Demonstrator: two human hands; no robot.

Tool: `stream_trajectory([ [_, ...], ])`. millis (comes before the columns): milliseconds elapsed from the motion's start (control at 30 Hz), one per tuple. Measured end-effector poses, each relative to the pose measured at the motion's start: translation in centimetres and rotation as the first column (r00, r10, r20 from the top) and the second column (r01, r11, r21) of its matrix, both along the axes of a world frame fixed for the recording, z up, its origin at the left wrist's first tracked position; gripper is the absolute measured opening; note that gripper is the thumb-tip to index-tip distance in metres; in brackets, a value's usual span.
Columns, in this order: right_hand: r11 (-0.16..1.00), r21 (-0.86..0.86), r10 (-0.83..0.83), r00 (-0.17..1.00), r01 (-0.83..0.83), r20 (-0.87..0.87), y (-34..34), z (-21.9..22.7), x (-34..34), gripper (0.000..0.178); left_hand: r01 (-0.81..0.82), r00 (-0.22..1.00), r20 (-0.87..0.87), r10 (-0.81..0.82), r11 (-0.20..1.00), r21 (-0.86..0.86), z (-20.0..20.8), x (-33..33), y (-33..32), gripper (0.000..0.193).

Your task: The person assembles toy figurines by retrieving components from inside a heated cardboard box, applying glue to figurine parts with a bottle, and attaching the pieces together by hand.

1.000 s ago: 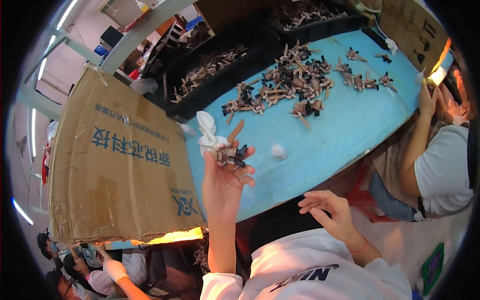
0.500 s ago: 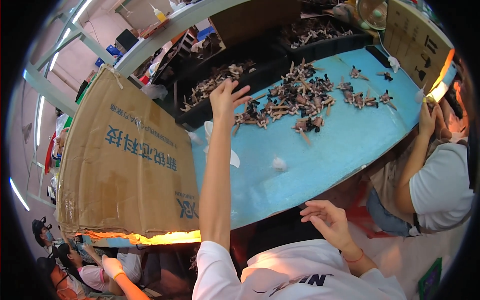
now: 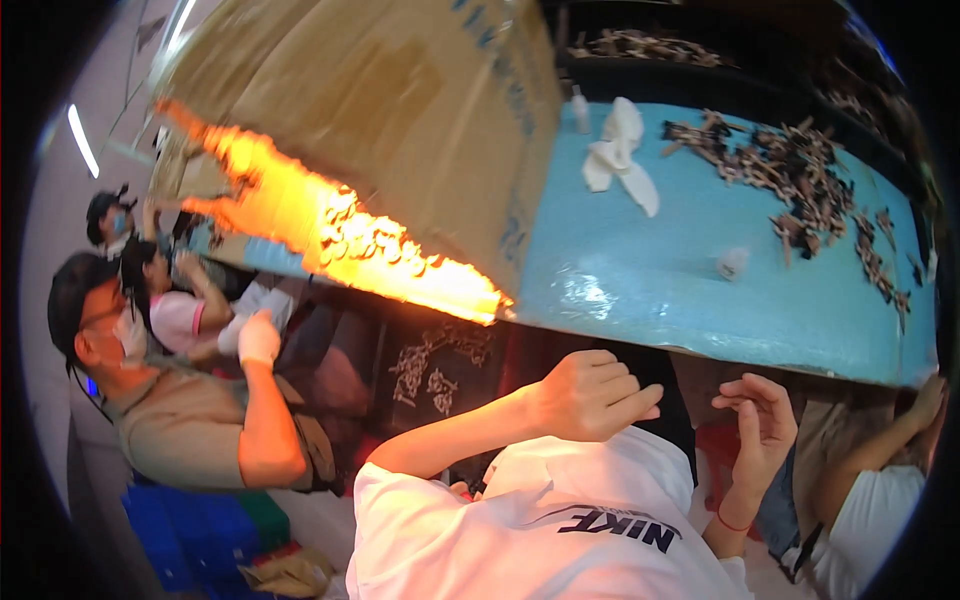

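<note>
My left hand (image 3: 597, 393) is in front of my white shirt (image 3: 560, 510), below the table's front edge. Its fingers are curled inward, and whatever may be inside them is hidden. To its right, my right hand (image 3: 762, 425) hovers palm inward with its fingers bent and apart; nothing shows in it. Beyond both hands lies a blue table (image 3: 640, 310). On it a small whitish lump (image 3: 732, 263) sits near the middle, with a crumpled white sheet or cloth (image 3: 622, 150) farther back. A heap of small brown and black figure-like pieces (image 3: 800, 175) spreads toward the right.
A tall cardboard carton (image 3: 420, 110) walls off the table's left side, its lower edge brightly lit orange. Behind the table stands a black bin (image 3: 650, 72) of similar pieces. One co-worker (image 3: 190, 400) is at the left, and another's sleeve (image 3: 885, 530) shows at the right.
My left hand has drawn back from beside the far bin to my front, and its fingers have curled. The view has swung left. My right hand stays near my body.
</note>
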State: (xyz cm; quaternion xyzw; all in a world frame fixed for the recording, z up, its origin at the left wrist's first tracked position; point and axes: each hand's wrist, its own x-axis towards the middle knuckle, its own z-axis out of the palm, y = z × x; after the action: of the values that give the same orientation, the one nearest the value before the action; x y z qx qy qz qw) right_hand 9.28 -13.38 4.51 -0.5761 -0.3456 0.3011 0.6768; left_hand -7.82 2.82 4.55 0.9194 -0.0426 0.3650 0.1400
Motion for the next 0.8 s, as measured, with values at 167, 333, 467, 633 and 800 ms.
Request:
stream_trajectory([
  [167,0.995,0.032,0.085,0.986,-0.091,0.143,2.0,0.7,-2.3,0.017,-0.277,0.937,0.133,0.324,0.918,-0.285,0.4,-7.1,2.2,0.008],
  [333,0.990,-0.029,0.138,0.974,-0.135,0.179,3.4,0.9,-5.0,0.015,-0.592,0.713,-0.086,0.696,0.532,-0.605,-0.6,-11.6,5.6,0.005],
  [467,0.988,-0.091,0.145,0.965,-0.128,0.221,4.2,1.7,-6.5,0.015,-0.748,0.568,-0.098,0.817,0.463,-0.476,-1.5,-13.6,9.8,0.006],
  [633,0.980,-0.153,0.179,0.897,-0.127,0.403,5.1,1.0,-7.5,0.015,-0.838,0.452,-0.060,0.890,0.401,-0.370,-1.9,-15.3,14.4,0.009],
  [800,0.973,-0.178,0.218,0.814,-0.143,0.538,5.9,0.8,-7.8,0.015,-0.919,0.367,0.193,0.910,0.387,-0.076,-3.0,-14.4,18.7,0.006],
])
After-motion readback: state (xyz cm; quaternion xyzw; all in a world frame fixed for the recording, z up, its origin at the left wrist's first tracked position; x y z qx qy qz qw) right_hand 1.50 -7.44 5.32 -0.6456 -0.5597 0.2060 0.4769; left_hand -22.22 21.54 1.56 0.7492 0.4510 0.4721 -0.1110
